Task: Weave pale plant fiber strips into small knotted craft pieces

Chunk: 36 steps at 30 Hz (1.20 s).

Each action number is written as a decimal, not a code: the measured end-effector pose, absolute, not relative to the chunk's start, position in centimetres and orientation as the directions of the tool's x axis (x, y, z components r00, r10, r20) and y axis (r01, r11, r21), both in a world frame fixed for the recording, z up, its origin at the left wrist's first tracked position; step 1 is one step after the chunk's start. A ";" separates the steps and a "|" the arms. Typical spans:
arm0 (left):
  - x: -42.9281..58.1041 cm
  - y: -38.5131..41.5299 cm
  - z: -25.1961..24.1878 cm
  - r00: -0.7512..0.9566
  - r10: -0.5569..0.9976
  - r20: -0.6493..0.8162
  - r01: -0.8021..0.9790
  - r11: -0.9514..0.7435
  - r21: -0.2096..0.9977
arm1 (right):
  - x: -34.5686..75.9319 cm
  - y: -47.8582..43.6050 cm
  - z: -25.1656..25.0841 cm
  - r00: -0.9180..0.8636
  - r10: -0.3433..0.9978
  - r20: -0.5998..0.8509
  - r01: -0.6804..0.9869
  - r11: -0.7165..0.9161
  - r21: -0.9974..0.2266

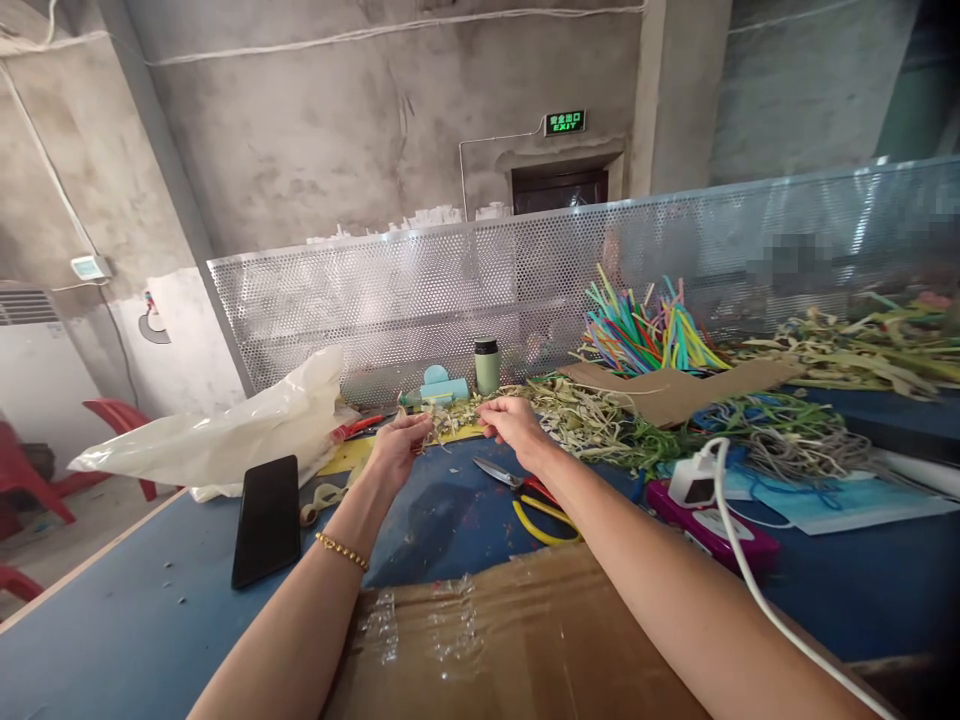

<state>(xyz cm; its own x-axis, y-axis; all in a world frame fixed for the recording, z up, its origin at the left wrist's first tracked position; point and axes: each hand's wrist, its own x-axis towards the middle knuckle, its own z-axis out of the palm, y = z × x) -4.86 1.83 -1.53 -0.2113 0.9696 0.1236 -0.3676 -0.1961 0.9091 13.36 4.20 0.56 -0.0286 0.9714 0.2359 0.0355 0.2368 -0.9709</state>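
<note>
Both my arms reach forward over a blue table (pixel 135 620). My left hand (pixel 397 445) is closed in a pinch on pale dried straw-like strips (pixel 442 422). My right hand (pixel 510 422) is closed too, pinching the same bunch from the right side. The strips join a larger heap of pale and green strips (pixel 592 420) spreading to the right. Just below my right hand lie scissors (pixel 499 472) with red handles and yellow-handled pliers (pixel 540 520).
A black phone (pixel 266 518) and a white plastic bag (pixel 225 430) lie left. Flat cardboard (pixel 510 640) covers the near edge. A green flask (pixel 487 366), coloured strips (pixel 645 335), a white charger (pixel 694 480) on a magenta box, and a perforated metal screen (pixel 375 300) stand behind.
</note>
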 end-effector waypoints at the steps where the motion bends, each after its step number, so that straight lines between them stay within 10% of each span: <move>1: -4.7 1.8 -1.6 -0.197 0.972 0.126 -0.344 -0.189 0.920 | 13.5 4.3 0.6 -0.043 0.963 0.265 0.022 0.266 -0.964; 11: -2.7 0.7 -1.9 0.021 0.975 0.223 -0.178 -0.215 0.960 | 13.9 4.5 0.5 -0.232 0.837 0.496 0.036 0.516 -0.856; 21: -1.4 -1.1 -0.3 0.173 0.968 0.179 -0.387 -0.101 0.917 | 14.1 3.7 1.4 -0.361 0.765 0.533 -0.257 0.467 -0.846; 36: -1.6 -1.0 -0.2 -0.061 0.918 0.392 0.019 -0.392 0.920 | 14.8 3.9 1.8 -0.351 0.743 0.570 0.086 0.632 -0.770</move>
<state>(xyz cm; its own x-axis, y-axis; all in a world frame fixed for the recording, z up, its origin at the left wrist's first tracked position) -1.56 -0.98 -0.24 -0.0608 0.9178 0.3922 0.0188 -0.3919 0.9198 14.85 3.86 1.82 -0.3514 0.7428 0.5700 0.0862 0.6319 -0.7703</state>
